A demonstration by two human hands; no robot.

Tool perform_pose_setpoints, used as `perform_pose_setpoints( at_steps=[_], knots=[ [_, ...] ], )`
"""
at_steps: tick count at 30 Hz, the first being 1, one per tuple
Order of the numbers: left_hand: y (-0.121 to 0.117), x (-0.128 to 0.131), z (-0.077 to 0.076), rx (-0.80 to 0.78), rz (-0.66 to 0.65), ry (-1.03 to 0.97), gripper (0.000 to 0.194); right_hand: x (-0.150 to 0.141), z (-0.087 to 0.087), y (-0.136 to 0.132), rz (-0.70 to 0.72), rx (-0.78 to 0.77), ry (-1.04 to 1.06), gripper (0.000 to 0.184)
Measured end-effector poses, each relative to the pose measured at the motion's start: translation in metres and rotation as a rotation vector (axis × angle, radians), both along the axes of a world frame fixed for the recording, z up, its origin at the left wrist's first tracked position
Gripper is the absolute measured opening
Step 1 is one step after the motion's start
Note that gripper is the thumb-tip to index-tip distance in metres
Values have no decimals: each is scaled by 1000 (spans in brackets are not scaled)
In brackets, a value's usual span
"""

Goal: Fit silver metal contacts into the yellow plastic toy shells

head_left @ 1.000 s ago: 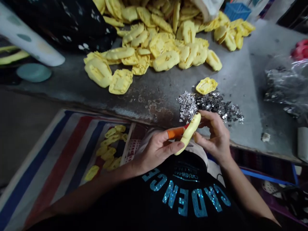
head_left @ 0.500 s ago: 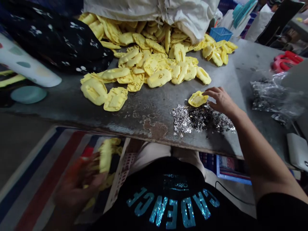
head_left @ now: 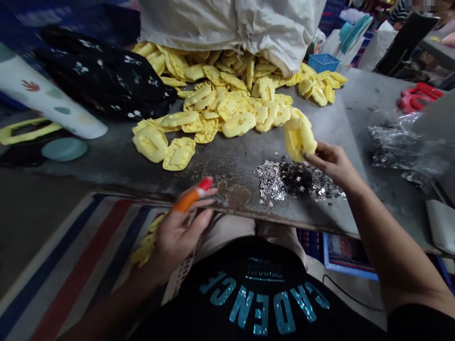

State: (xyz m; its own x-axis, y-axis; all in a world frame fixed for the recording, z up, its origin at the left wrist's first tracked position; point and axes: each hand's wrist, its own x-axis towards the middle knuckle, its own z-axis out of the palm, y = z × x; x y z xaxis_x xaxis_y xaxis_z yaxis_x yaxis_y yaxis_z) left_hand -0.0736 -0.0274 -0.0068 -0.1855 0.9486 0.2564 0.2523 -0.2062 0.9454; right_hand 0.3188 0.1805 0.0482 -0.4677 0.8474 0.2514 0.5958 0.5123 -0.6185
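Note:
My right hand (head_left: pixel 332 163) pinches a yellow plastic shell (head_left: pixel 299 137) by its lower right edge, lifted above the table. Just below it lies a heap of small shiny metal pieces (head_left: pixel 272 180), dark in its middle part. My left hand (head_left: pixel 185 222) is at the table's front edge, slightly blurred, its fingers stretched out with nothing in them. An orange and red covering (head_left: pixel 188 200) wraps one of its fingers. Behind both hands spreads a pile of yellow shells (head_left: pixel 238 124), and two shells lie at its near left end.
A white sack (head_left: pixel 227 23) stands behind the pile. At left are a patterned bottle (head_left: pixel 53 102) and a black cloth bag (head_left: pixel 106 76). Red-handled scissors (head_left: pixel 419 96) and a clear bag of metal pieces (head_left: pixel 398 147) lie right. A striped sheet (head_left: pixel 71 265) is below left.
My right hand has picked the yellow shell up off the table beside the metal heap. My left hand has let go of a yellow shell low at left and come up to the table edge.

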Motion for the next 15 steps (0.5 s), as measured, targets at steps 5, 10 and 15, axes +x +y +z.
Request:
perform_pose_setpoints(
  at_steps=[5, 10, 15],
  knots=[
    [56, 78, 21, -178, -474, -470, 61, -26, -14, -90, 149, -775, 774, 38],
    [61, 99, 33, -396, -616, -638, 74, -33, -25, -142, 229, -957, 792, 38],
    [23, 72, 41, -680, -570, -252, 57, -32, -28, -176, 306, -893, 665, 36]
  ],
)
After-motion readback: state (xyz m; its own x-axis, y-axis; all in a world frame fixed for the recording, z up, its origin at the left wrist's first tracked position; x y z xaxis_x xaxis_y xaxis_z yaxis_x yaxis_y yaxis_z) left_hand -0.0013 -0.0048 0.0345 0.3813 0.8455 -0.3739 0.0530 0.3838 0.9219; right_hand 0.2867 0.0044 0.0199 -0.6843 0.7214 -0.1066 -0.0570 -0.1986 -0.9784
